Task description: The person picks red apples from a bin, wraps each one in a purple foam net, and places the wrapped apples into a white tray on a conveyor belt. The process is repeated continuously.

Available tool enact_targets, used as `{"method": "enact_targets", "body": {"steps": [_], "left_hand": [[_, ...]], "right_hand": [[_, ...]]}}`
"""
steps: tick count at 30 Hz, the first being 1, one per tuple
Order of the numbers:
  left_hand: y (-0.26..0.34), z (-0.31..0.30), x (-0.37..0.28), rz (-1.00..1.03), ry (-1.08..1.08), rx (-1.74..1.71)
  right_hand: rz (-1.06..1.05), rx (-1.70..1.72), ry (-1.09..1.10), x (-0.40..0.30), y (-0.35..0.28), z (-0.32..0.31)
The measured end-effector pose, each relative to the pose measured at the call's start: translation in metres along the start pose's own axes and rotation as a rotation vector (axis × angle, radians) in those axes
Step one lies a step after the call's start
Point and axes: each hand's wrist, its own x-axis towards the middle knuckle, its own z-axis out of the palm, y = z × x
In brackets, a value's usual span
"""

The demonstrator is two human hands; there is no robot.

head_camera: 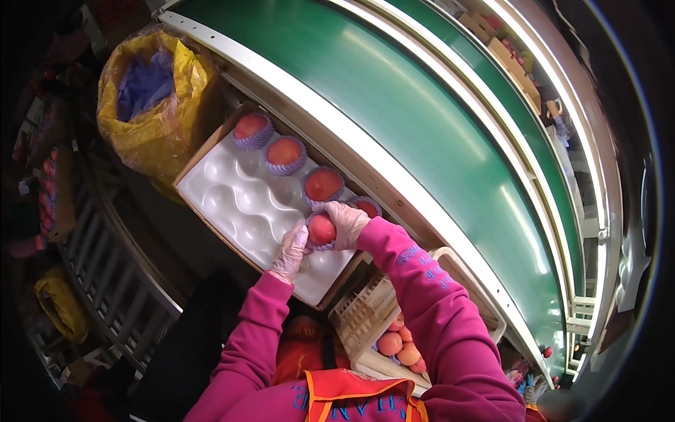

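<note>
Both of my hands wear thin translucent gloves and meet at a red apple (321, 230) in a lavender foam net. My right hand (347, 224) grips its right side and top. On the opposite side, the fingers of my left hand (291, 248) press against the net. Below them lies a white moulded tray (227, 182) with rounded hollows, set inside a cardboard carton (341, 282). Along the far side of the tray sit several netted apples, among them a corner apple (251, 125) and a partly hidden apple (368, 207) behind my right hand.
A green conveyor belt (422, 121) with a white metal edge (316, 116) runs beyond the carton. At left stands a yellow bag (179, 126) of purple foam nets (145, 87). A plastic crate (364, 308) holds loose apples (390, 343). Across the belts, another person's gloved hand (561, 127) shows.
</note>
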Motion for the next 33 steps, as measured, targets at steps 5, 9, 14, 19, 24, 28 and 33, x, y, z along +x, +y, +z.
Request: {"method": "enact_targets", "body": {"steps": [5,9,14,19,24,28,33], "left_hand": [[0.005,0.010,0.010,0.025,-0.045,-0.166],[-0.021,0.016,0.016,0.174,0.082,-0.064],[-0.036,0.021,0.025,0.269,0.125,-0.008],[0.004,0.002,-0.002,0.169,0.126,-0.027],[0.025,-0.007,-0.026,0.336,0.304,-0.041],[0.038,0.019,-0.059,0.413,0.312,-0.076],[0.036,0.076,-0.104,0.518,0.131,0.074]], "right_hand": [[0.120,-0.504,0.188,0.005,0.005,0.030],[0.127,-0.510,0.313,0.007,0.022,0.061],[-0.009,-0.435,0.414,-0.002,0.039,0.068],[0.019,-0.004,0.504,-0.093,-0.033,-0.005],[0.168,0.387,1.150,-0.260,0.011,0.061],[0.904,0.426,0.797,-0.409,0.074,0.174],[1.015,0.352,0.368,-0.468,0.105,0.209]]}}
